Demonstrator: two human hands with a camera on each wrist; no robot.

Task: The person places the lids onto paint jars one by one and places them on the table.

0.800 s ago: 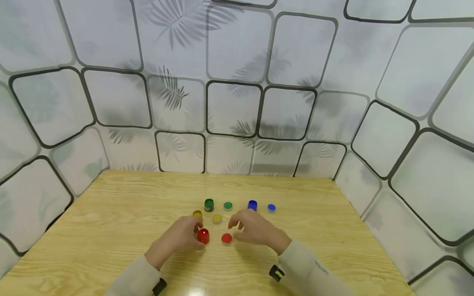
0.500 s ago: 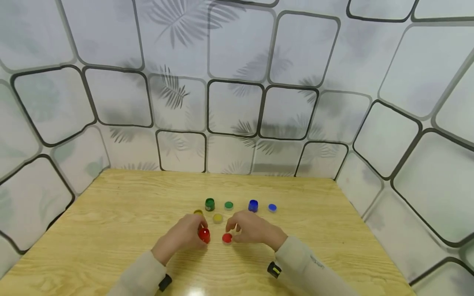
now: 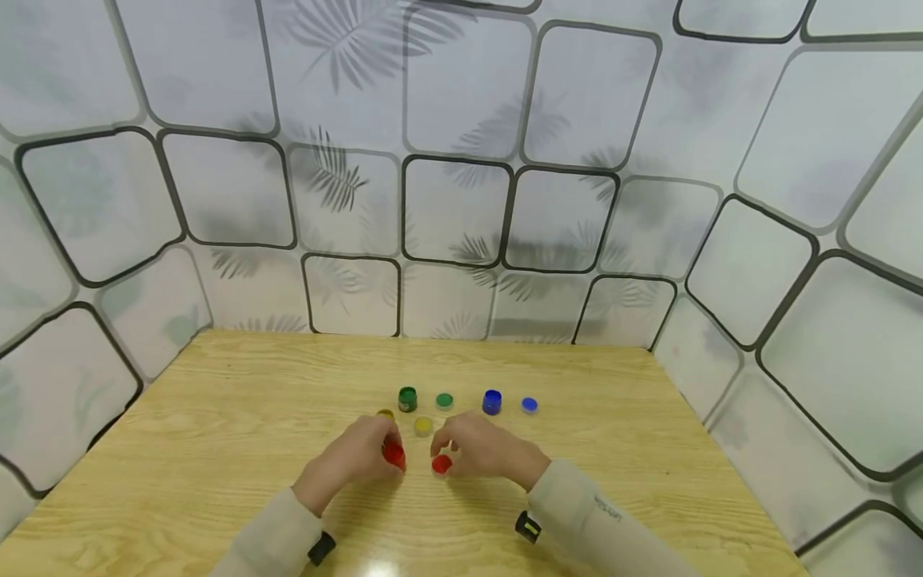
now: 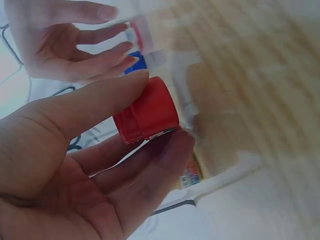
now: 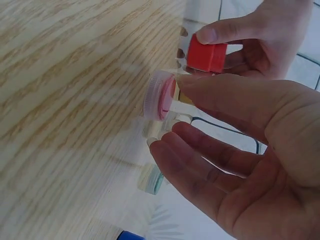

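Four small jars and four round lids, eight pieces in all, are set out on one pale yellow wood-grain table (image 3: pixel 274 385), one jar and one lid in each of four colours. The left hand (image 3: pixel 355 453) is clamped on the single glossy red cylindrical jar (image 4: pixel 155 107), its thumb on one side and fingers on the other; whether the jar's base touches the table I cannot tell. The right hand (image 3: pixel 485 449) has its thumb and fingers apart around the one red disc lid with a translucent ribbed rim (image 5: pixel 159 95), which rests on the table to the right of the red jar; the thumb tip is at the lid's edge, and I cannot tell whether it touches. One small yellow jar (image 3: pixel 385 414) stands just beyond the left hand, partly hidden by it, with one round yellow lid (image 3: pixel 423 426) to its right. Farther back, in a rough row from left to right, are one small dark green jar (image 3: pixel 407 399), one round green lid (image 3: pixel 444 401), one small deep blue jar (image 3: pixel 492 402) and one round blue lid (image 3: pixel 530 405). Two beige sleeves (image 3: pixel 270 533) cover the forearms.
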